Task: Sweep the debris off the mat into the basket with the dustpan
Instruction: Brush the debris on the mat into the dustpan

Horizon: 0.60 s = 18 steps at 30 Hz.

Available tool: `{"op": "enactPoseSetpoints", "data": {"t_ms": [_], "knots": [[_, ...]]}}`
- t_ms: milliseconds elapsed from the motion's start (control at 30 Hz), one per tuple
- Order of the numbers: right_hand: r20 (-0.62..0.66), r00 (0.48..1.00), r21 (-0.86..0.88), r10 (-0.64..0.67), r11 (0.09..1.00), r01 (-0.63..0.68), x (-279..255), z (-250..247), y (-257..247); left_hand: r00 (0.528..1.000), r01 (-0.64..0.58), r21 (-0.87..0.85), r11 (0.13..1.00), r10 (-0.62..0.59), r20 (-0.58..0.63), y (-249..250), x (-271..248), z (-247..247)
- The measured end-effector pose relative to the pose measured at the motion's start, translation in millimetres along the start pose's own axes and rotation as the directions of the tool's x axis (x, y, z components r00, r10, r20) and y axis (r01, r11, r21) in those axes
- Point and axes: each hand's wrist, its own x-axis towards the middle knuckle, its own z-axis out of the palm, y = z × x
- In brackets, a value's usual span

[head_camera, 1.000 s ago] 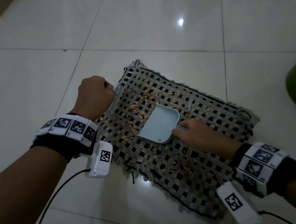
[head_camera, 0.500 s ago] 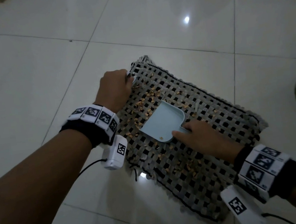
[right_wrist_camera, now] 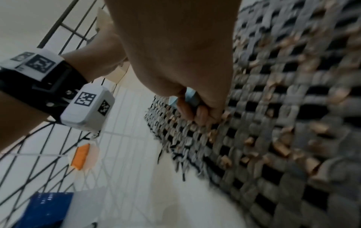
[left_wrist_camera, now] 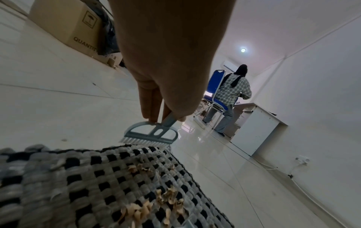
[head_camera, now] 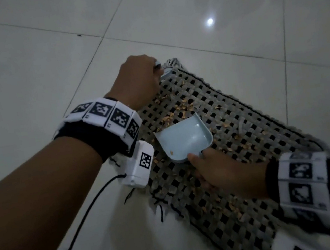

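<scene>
Head view: R hand [head_camera: 220, 170] grip closed on dustpan [head_camera: 185, 138] handle, mouth pointing far-left twd debris [head_camera: 179, 110].

— From above, the brush [head_camera: 166, 73] barely shows; the left hand [head_camera: 138, 79] covers nearly all of it.

— Same with the dustpan [head_camera: 185, 139]: its handle is buried inside the right hand [head_camera: 220, 170].

— The mat [head_camera: 246, 134] runs off the bottom edge, and its near corner hides behind the right wrist. Down by that wrist the weave and the debris [right_wrist_camera: 281, 148] smear into blur.

— The basket is nowhere in these views.
</scene>
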Motion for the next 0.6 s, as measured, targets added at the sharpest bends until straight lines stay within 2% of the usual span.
{"op": "enactPoseSetpoints", "data": {"t_ms": [100, 233, 333, 400, 467, 533, 600], "knots": [[-0.040, 0.999, 0.062, -0.016, 0.998, 0.019, 4, 19, 8, 0.992, 0.003, -0.014, 1.000, -0.001, 0.130, 0, -6, 13], [-0.054, 0.999, 0.161, 0.006, 0.987, 0.003, 7, 35, 19, 0.983, 0.009, -0.023, 1.000, -0.005, 0.184, 11, -29, 15], [-0.003, 1.000, 0.207, 0.019, 0.978, -0.018, 10, 38, 24, 0.971, 0.011, -0.053, 0.999, 0.002, 0.238, 12, -39, 6], [0.019, 0.999, 0.224, 0.025, 0.974, -0.029, 11, 36, 25, 0.973, 0.040, -0.080, 0.996, -0.020, 0.229, 7, -32, -3], [0.020, 0.999, 0.228, 0.027, 0.973, -0.031, 11, 34, 24, 0.985, 0.050, -0.094, 0.994, -0.034, 0.171, 2, -20, -10], [0.028, 0.999, 0.214, 0.026, 0.976, -0.032, 11, 33, 25, 0.995, 0.034, -0.108, 0.994, -0.023, 0.098, 1, -7, -9], [0.037, 0.999, 0.219, 0.020, 0.975, -0.027, 10, 33, 26, 0.997, 0.006, -0.132, 0.991, 0.005, 0.082, 5, 1, -1]]}}
